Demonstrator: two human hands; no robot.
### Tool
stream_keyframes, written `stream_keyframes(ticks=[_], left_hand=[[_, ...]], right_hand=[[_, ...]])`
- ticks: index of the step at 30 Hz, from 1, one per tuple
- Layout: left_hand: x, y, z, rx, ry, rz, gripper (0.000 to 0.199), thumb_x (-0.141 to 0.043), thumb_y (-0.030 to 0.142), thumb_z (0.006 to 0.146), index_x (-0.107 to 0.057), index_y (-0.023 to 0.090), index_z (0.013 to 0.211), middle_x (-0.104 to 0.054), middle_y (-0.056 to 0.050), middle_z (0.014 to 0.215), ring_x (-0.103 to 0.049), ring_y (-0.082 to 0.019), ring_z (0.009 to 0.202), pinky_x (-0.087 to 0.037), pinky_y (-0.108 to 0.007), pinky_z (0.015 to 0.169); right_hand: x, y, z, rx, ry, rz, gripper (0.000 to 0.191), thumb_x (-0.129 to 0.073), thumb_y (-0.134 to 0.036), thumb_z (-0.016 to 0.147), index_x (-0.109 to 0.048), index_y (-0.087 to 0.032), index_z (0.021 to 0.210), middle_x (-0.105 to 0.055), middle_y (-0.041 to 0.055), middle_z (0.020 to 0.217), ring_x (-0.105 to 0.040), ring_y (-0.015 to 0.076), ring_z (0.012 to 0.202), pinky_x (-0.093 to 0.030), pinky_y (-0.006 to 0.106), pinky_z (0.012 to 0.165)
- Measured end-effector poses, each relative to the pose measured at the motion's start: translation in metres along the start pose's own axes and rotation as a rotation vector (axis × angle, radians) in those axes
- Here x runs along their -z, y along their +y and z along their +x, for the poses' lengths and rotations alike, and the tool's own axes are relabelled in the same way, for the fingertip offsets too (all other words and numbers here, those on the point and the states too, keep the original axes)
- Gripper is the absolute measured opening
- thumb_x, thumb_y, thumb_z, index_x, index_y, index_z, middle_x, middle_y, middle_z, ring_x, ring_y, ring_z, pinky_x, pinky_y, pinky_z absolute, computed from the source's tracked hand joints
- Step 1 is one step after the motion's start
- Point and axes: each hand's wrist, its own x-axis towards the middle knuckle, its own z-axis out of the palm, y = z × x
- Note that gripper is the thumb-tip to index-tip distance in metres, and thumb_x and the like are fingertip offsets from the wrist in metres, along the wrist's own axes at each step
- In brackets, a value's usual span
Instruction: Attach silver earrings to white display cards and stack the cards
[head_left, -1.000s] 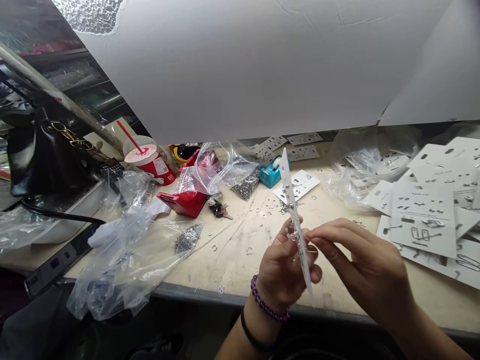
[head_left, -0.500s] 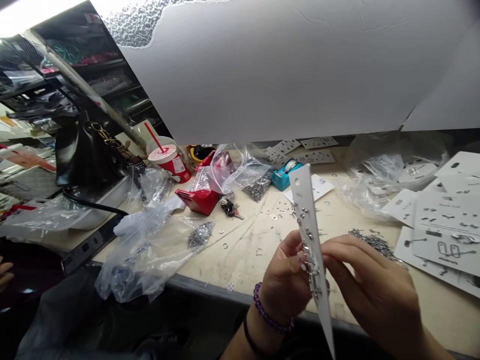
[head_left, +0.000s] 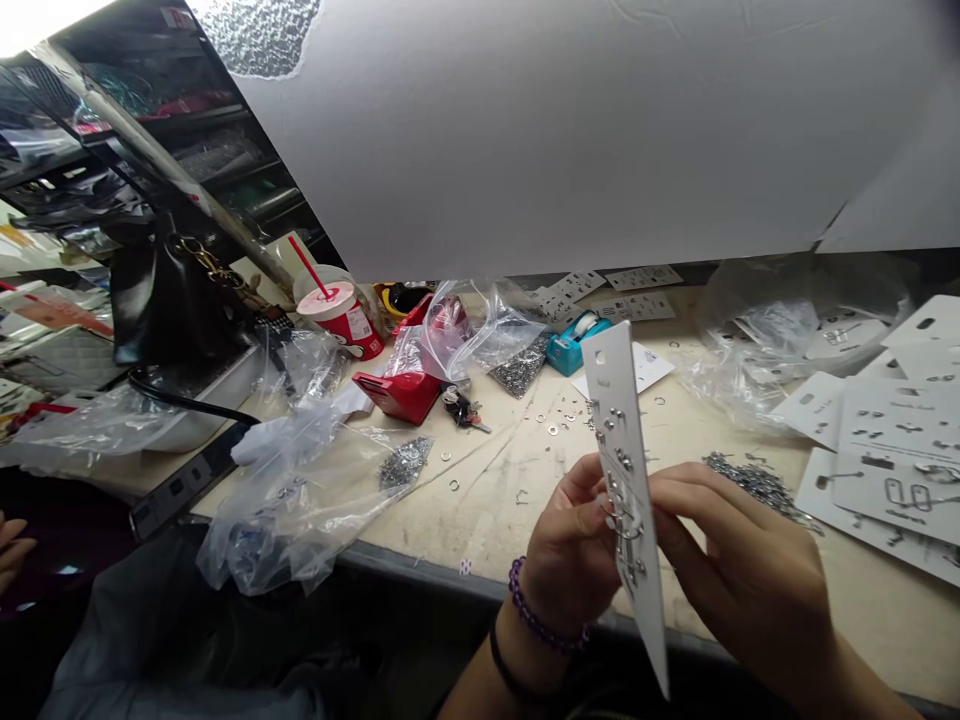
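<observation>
A white earring card stands nearly edge-on in front of me, with small silver studs and hoops on its left-facing side. My left hand, with a purple bead bracelet at the wrist, grips the card's lower left part, thumb by the hoops. My right hand is at the card's back, its fingers bent together against it; whether they pinch a small part is hidden. To the right of the card lies a pile of silver pieces. Loose rings and small parts are scattered behind it.
More filled cards are stacked at the right. Plastic bags, a red-and-white cup, a red container, keys and a teal tape dispenser occupy the table. Another person's hand shows at the far left.
The card has turned slightly, so more of its studded face shows. Both hands keep nearly the same hold, and the whole view has shifted a little.
</observation>
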Motion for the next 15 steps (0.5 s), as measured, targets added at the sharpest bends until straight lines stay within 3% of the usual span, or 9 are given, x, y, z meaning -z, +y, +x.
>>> stream_keyframes(ticks=[15], left_hand=[[-0.0028,0.0018,0.0012,-0.010,0.017,-0.003,0.027,-0.076,0.023,0.056,-0.068,0.020,0.081,-0.043,0.005,0.050,-0.040,-0.005,0.045,-0.035,-0.015,0.045]], right_hand=[[-0.0011,-0.0004,0.0002,-0.007,0.012,0.019,0.021,-0.049,-0.002,0.081,-0.056,-0.019,0.092,-0.061,0.0024,0.078,-0.060,0.0123,0.070,-0.051,0.022,0.059]])
